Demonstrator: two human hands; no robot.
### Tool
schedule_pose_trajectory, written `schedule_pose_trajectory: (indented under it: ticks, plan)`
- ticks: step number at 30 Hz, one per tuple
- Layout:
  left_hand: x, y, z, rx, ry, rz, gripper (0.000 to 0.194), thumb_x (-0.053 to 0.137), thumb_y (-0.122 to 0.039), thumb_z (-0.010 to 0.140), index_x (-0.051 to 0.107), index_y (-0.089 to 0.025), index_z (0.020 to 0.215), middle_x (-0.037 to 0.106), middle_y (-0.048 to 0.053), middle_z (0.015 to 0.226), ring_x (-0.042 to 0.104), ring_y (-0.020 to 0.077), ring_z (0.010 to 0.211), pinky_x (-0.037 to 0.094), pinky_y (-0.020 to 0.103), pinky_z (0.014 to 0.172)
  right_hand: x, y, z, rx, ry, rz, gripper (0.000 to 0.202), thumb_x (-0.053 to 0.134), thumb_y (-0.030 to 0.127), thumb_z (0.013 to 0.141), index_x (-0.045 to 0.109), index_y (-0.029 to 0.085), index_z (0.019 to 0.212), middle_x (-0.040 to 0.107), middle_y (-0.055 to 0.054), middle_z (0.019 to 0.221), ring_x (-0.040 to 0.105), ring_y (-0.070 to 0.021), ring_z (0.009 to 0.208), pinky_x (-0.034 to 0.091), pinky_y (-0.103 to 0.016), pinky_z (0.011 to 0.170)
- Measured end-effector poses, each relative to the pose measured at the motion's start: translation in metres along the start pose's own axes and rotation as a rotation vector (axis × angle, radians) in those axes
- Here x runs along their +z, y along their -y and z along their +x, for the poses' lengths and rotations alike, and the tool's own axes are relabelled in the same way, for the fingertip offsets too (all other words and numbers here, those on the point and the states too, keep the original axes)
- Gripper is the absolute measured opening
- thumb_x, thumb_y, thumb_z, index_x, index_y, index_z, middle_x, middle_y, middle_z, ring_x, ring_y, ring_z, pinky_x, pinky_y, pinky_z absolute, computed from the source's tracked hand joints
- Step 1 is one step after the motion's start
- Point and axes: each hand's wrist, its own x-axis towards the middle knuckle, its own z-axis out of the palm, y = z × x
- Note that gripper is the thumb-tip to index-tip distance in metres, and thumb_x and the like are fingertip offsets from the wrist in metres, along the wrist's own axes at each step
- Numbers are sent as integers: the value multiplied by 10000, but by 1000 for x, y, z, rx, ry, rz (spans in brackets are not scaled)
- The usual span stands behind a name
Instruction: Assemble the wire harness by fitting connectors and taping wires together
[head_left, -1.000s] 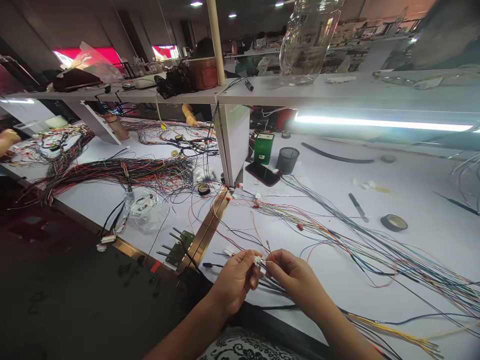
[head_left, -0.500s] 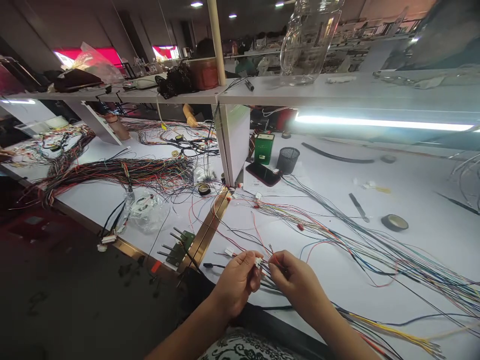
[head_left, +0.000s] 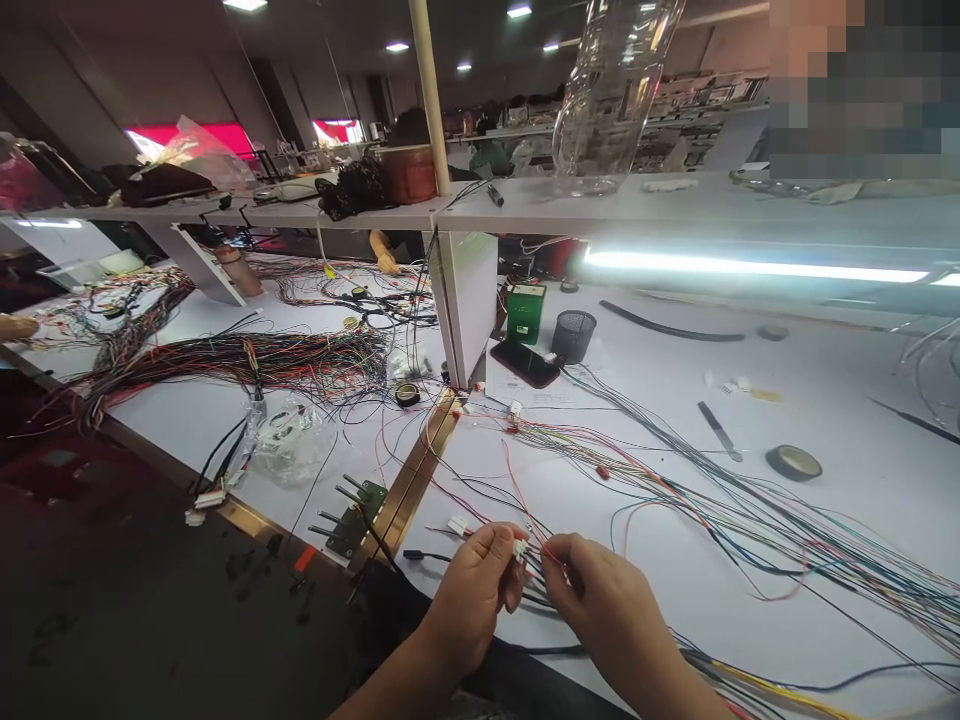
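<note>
My left hand [head_left: 480,590] pinches a small white connector [head_left: 520,549] at the front of the white table. Close on its right, my right hand [head_left: 600,585] has its fingers closed on a thin red wire [head_left: 551,556]. Dark wires run from the connector beneath my right hand. Behind my left hand lie another white connector [head_left: 457,525] and a black plug [head_left: 412,554]. A long bundle of coloured wires [head_left: 675,480] stretches across the table to the right.
A green board with metal pins [head_left: 356,518] lies left of the brass-coloured strip [head_left: 420,465]. Farther back are a phone [head_left: 525,362], a mesh cup [head_left: 574,336], a green box [head_left: 526,312], a tape roll [head_left: 793,462] and tweezers [head_left: 720,431]. Another person's hand [head_left: 387,262] shows beyond the divider.
The view has tilted up slightly, so the table and both hands appear lower. My left hand keeps the connector, and my right hand keeps the red wire.
</note>
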Motion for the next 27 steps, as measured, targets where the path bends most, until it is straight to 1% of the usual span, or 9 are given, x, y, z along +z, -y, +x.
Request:
schedule_pose_trajectory:
  ticks: [7, 12, 15, 19, 21, 24, 27]
  plan:
    - [0, 1, 0, 7, 9, 2, 353, 572, -482, 862, 600, -133, 905, 492, -41, 573, 368, 46, 442, 211, 227, 482, -4, 1, 2, 114, 131, 44, 128, 478, 302, 883, 559, 236, 809, 609, 23, 631, 549, -140, 546, 379, -248, 521]
    - [-1, 3, 1, 0, 26, -38, 316, 572, -442, 874, 602, -128, 901, 496, -41, 573, 369, 43, 432, 218, 224, 476, -6, 2, 4, 127, 137, 56, 120, 487, 307, 869, 556, 233, 804, 607, 27, 630, 546, -139, 544, 381, -252, 523]
    - [-2, 3, 1, -19, 14, -43, 308, 571, -435, 877, 602, -131, 914, 497, -43, 566, 374, 42, 432, 223, 218, 475, -6, 3, 2, 129, 127, 68, 123, 490, 305, 874, 554, 233, 798, 596, 32, 618, 537, -134, 533, 376, -249, 514]
    - [-2, 1, 1, -17, -7, -50, 307, 586, -438, 868, 594, -137, 928, 512, -39, 575, 399, 48, 454, 257, 212, 494, -8, 3, 0, 72, 84, 140, 130, 482, 308, 891, 566, 230, 830, 628, 13, 694, 554, -133, 591, 417, -253, 572]
    - [-1, -1, 0, -1, -19, -60, 302, 596, -436, 863, 592, -143, 934, 524, -35, 587, 424, 55, 481, 291, 210, 518, -9, 4, 1, 89, 117, 161, 130, 481, 309, 895, 573, 234, 842, 637, 4, 725, 560, -137, 617, 422, -252, 576]
    - [0, -2, -2, -10, -22, -111, 311, 616, -439, 850, 590, -152, 968, 534, -33, 594, 441, 63, 495, 323, 213, 538, -12, 6, 2, 161, 192, 185, 147, 470, 321, 901, 569, 235, 835, 625, 2, 705, 549, -140, 603, 410, -249, 538]
    - [2, -2, -4, -17, 16, -168, 348, 629, -453, 837, 598, -148, 1001, 547, -21, 617, 476, 78, 532, 358, 224, 564, -14, 8, 2, 186, 216, 208, 169, 454, 335, 905, 562, 231, 827, 620, -3, 713, 547, -146, 624, 398, -251, 531]
